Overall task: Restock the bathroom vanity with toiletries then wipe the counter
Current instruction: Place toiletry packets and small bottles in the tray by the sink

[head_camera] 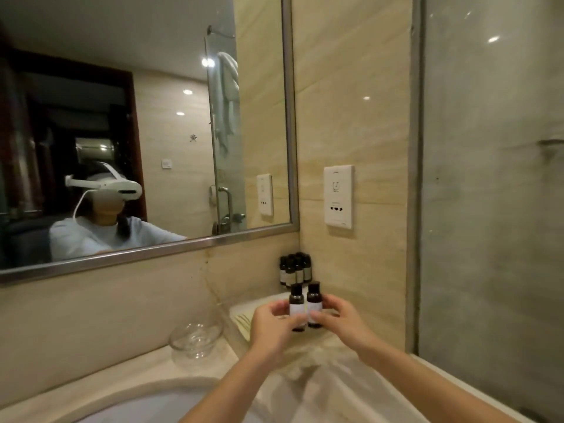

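Two small dark bottles, white labels, black caps, upright and side by side, touching. Your left hand (271, 328) pinches the left bottle (296, 306) round its label, fingers curled. Your right hand (341, 322) grips the right bottle (314, 302), thumb across the front, fingers behind. Both bottles sit near the back right corner of the worktop (137, 370), over the near edge of a white tray (241, 308). Cannot tell if their bases touch the tray or hang clear of it.

Behind them, right in the corner against the walls, stands a tight cluster of matching bottles (295, 268), all upright, caps on. Count is unclear, some are hidden behind others.

Clear glass dish (195, 335) is on the worktop left of the tray, near the back wall, apart from your hands. Sink basin (152, 401) takes the front left edge, under your left forearm.

Framed mirror (152, 251) runs along the back wall. White wall panel (338, 196) is on the right wall above the bottle cluster. Glass partition (488, 209) closes off the right end of the worktop.
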{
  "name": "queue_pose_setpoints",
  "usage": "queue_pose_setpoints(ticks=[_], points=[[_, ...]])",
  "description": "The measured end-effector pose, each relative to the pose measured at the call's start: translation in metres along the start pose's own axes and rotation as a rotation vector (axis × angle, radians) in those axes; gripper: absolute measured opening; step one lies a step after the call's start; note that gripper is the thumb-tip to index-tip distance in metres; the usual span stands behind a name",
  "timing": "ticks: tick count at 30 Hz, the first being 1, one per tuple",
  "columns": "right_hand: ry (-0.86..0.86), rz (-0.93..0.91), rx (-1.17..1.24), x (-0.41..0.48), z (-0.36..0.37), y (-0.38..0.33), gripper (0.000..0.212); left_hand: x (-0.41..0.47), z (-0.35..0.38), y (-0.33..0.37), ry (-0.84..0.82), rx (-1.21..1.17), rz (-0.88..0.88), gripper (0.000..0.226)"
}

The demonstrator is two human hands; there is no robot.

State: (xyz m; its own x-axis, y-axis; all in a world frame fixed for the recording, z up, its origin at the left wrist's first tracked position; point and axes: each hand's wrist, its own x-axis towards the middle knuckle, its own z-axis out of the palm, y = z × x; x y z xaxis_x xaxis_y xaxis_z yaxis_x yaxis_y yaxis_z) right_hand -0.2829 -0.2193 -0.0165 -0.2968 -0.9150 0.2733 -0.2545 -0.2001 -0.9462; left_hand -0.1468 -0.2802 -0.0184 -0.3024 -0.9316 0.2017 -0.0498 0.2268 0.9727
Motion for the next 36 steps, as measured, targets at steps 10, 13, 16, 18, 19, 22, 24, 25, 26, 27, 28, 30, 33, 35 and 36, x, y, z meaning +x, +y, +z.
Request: queue_pose_setpoints(ticks=[10, 13, 16, 18, 19, 22, 24, 25, 26, 27, 28, 30, 33, 35, 36], points=[[0.093, -0.032, -0.131, 0.090, -0.015, 0.062, 0.039, 0.089, 0.036, -0.036, 0.140, 0.216, 0.056, 0.036], [0.074, -0.027, -0.187, 0.103, -0.012, 0.065, 0.035, 0.096, 0.037, -0.038, 0.148, 0.233, 0.072, 0.036], [0.094, -0.025, -0.218, 0.114, -0.009, 0.070, 0.031, 0.101, 0.036, -0.040, 0.093, 0.311, 0.081, 0.036], [0.137, -0.008, -0.243, 0.117, -0.007, 0.073, 0.030, 0.106, 0.036, -0.041, 0.065, 0.348, 0.089, 0.037], [0.162, 0.000, -0.246, 0.118, -0.006, 0.075, 0.030, 0.107, 0.036, -0.041, 0.055, 0.361, 0.092, 0.037], [0.271, 0.025, -0.340, 0.119, -0.004, 0.076, 0.028, 0.111, 0.036, -0.043, 0.042, 0.349, 0.080, 0.037], [0.323, 0.052, -0.446, 0.122, -0.003, 0.075, 0.025, 0.113, 0.035, -0.045, 0.053, 0.330, 0.071, 0.037], [0.339, 0.065, -0.483, 0.124, -0.003, 0.074, 0.024, 0.113, 0.035, -0.047, 0.065, 0.332, 0.068, 0.039], [0.355, 0.072, -0.516, 0.128, -0.002, 0.074, 0.024, 0.112, 0.034, -0.048, 0.079, 0.335, 0.065, 0.042], [0.370, 0.071, -0.550, 0.132, -0.001, 0.073, 0.025, 0.112, 0.033, -0.048, 0.093, 0.335, 0.059, 0.044], [0.382, 0.068, -0.587, 0.138, 0.001, 0.074, 0.026, 0.112, 0.032, -0.048, 0.104, 0.330, 0.052, 0.043], [0.404, 0.061, -0.659, 0.147, 0.007, 0.073, 0.024, 0.111, 0.031, -0.048, 0.109, 0.327, 0.046, 0.038], [0.463, 0.070, -0.799, 0.161, 0.016, 0.073, 0.021, 0.112, 0.031, -0.049, 0.109, 0.331, 0.056, 0.035], [0.509, 0.079, -0.875, 0.167, 0.019, 0.072, 0.024, 0.114, 0.032, -0.050, 0.115, 0.326, 0.058, 0.035], [0.522, 0.079, -0.903, 0.169, 0.019, 0.072, 0.024, 0.115, 0.032, -0.051, 0.121, 0.326, 0.055, 0.036]])
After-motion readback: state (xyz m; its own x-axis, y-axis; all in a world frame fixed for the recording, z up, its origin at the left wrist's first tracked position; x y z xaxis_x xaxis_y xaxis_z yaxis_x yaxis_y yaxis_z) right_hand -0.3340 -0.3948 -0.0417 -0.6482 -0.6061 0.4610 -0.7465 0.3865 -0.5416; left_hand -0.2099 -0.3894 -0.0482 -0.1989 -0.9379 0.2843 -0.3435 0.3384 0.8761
